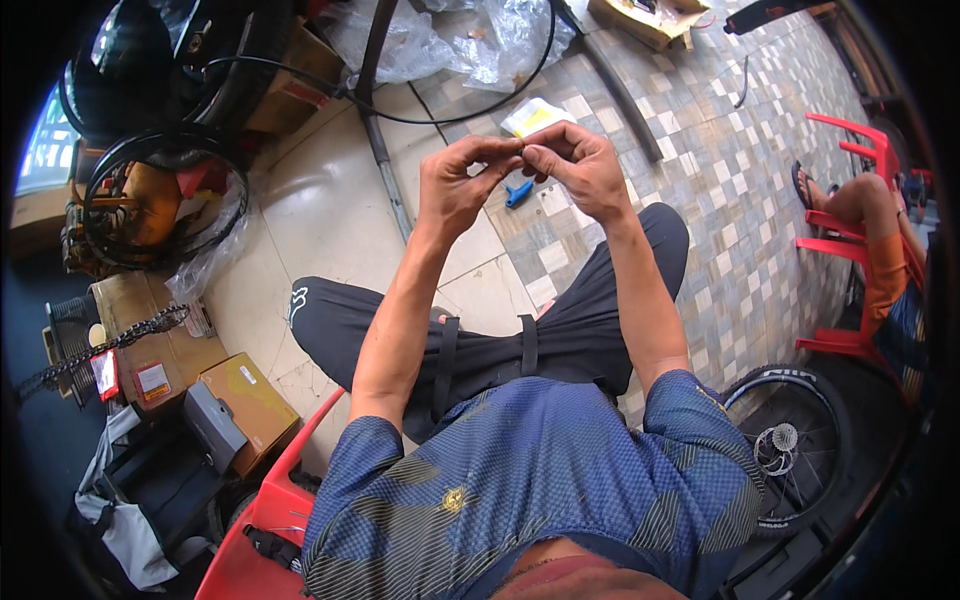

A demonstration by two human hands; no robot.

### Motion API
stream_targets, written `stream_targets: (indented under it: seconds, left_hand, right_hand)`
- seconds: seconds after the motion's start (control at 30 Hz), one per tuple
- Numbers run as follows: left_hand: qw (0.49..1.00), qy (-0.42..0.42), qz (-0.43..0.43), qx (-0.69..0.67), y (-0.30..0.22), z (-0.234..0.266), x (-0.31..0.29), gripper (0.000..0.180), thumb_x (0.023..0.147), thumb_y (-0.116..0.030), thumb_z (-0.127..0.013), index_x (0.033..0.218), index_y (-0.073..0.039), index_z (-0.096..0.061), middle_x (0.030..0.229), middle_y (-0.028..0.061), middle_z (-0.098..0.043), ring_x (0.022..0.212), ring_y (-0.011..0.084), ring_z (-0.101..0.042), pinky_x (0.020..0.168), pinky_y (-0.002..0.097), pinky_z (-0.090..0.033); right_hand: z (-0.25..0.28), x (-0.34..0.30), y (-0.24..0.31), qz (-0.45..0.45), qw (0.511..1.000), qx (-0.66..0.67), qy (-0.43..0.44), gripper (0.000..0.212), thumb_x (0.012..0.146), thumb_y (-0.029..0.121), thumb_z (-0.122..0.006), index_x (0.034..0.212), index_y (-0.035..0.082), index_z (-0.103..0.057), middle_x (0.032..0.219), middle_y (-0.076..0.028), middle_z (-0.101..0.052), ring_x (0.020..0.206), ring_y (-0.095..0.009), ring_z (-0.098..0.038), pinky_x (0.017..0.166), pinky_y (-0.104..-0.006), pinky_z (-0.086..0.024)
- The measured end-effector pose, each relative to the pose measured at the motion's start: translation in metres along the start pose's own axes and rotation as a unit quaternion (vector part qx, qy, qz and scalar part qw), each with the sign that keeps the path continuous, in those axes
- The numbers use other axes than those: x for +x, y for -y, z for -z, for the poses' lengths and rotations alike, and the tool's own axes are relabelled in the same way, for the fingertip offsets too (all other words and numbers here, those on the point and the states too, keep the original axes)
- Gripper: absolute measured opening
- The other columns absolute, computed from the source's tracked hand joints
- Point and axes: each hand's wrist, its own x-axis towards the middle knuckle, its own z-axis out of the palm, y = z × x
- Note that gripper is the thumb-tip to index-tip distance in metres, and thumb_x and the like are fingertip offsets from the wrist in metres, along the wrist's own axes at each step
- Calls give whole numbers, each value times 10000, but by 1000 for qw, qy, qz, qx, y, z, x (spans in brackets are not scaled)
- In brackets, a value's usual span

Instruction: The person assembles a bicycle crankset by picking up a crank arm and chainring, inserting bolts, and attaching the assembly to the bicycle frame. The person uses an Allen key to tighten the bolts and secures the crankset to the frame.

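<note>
My left hand [462, 188] and my right hand [585, 172] meet in front of me, above the floor. The thumb and fingers of each are pinched together, tip to tip. A tiny dark piece shows between the fingertips, too small to name. Just below them a blue-handled tool [518, 193] lies on the tiles. Behind my right hand is a white and yellow packet [537, 117], partly covered by the fingers. A long black cable [450, 121] curves across beyond both hands, apart from them.
Dark tubes [625, 100] and crumpled clear plastic [400, 50] lie ahead. At left are coiled black cables [98, 215], a bike chain [110, 345] and a brown box [245, 405]. A bicycle wheel [830, 440] lies at right, near a seated person [850, 205] and red chairs [835, 340].
</note>
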Motion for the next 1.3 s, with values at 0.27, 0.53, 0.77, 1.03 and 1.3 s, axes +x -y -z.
stream_targets:
  seconds: [0.27,0.53,0.77,1.03,1.3]
  left_hand:
    - [998,46,-24,-38,-1,-7,12,153,846,43,-732,988,1,-695,960,63,-705,873,121,-688,770,262,-559]
    - [983,121,21,-140,6,2,12,217,855,113,-700,1059,54,-659,1041,104,-660,986,171,-656,893,316,-572]
    - [989,130,-5,-71,5,2,17,236,862,113,-689,1088,48,-675,1075,117,-681,1020,183,-669,902,319,-581]
    - [996,88,-25,-22,2,-1,19,222,838,46,-729,1048,-28,-731,1018,73,-728,893,146,-700,773,283,-592]
    - [994,91,-65,17,-9,0,19,247,832,42,-735,1065,-39,-734,992,78,-732,875,151,-702,751,281,-589]
  right_hand:
    - [8,4,10,-19,999,39,8,217,916,141,-741,1048,-12,-662,901,-60,-679,783,-111,-605,720,-248,-503]
    - [11,1,0,-51,989,135,29,227,884,121,-769,1029,-21,-669,889,-63,-684,765,-110,-621,691,-242,-510]
    - [16,0,1,-48,995,83,-1,206,887,101,-763,1028,-23,-679,866,-80,-688,751,-126,-641,658,-260,-537]
    - [10,-1,15,-32,997,67,-18,214,876,79,-769,1035,-34,-681,892,-92,-691,742,-125,-645,652,-250,-549]
    - [14,-1,13,-35,998,60,-8,235,884,103,-767,1059,-38,-700,925,-93,-710,774,-119,-663,644,-232,-547]
